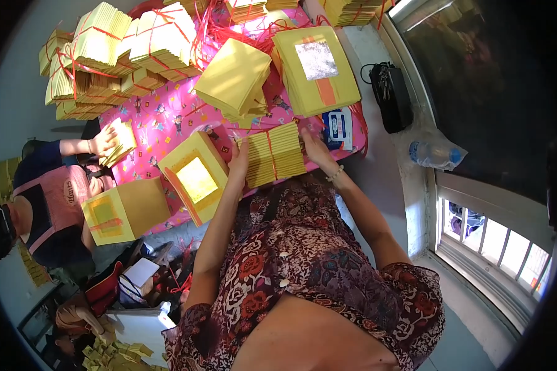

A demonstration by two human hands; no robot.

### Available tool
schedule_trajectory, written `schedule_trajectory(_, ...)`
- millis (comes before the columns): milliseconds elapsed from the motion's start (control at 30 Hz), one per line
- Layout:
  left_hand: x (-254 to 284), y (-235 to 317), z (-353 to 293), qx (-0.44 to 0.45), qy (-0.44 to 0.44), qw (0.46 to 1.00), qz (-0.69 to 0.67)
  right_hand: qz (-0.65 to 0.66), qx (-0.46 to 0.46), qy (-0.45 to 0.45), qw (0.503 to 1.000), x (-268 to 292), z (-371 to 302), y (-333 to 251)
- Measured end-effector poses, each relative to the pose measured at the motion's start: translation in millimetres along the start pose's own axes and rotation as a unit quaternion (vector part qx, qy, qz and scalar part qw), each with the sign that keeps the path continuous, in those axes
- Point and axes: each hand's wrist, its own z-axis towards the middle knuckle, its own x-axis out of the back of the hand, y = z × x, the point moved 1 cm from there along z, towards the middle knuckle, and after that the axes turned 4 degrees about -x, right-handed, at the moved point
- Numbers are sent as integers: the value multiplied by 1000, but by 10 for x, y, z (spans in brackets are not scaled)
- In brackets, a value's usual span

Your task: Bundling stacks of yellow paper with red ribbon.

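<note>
Between my two hands is a bundle of folded yellow paper (286, 154), its layered edges facing up and a red string running across it. My left hand (238, 161) grips its left end, and my right hand (315, 150) presses against its right end, fingers partly hidden behind it. Just left of my left hand lies a stack of yellow sheets (213, 156) with a shiny gold square and an orange band. Beyond the bundle sit a plain yellow stack (234, 74) and a larger stack (345, 80) topped with a silvery square. A blue-and-white packet (338, 130) lies beside my right hand.
The table has a pink patterned cover (161, 117). Tied yellow bundles (102, 37) pile up at its far left, with loose red strings (207, 37) nearby. At left, another person's hand (105, 141) holds yellow paper. A bagged bottle (436, 154) and black case (393, 99) rest on the right ledge.
</note>
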Motion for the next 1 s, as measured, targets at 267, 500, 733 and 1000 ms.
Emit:
schedule_trajectory(267,9,-172,158,-150,65,987,8,62,128,119,983,-262,-273,-426)
schedule_trajectory(500,9,-326,66,-176,70,982,15,37,165,111,979,-280,-520,-365)
schedule_trajectory(733,-78,-279,-63,-205,101,974,-8,-45,130,114,984,-267,-573,-434)
schedule_trajectory(1000,-32,-391,24,-234,107,966,12,140,154,94,974,-268,-324,-268)
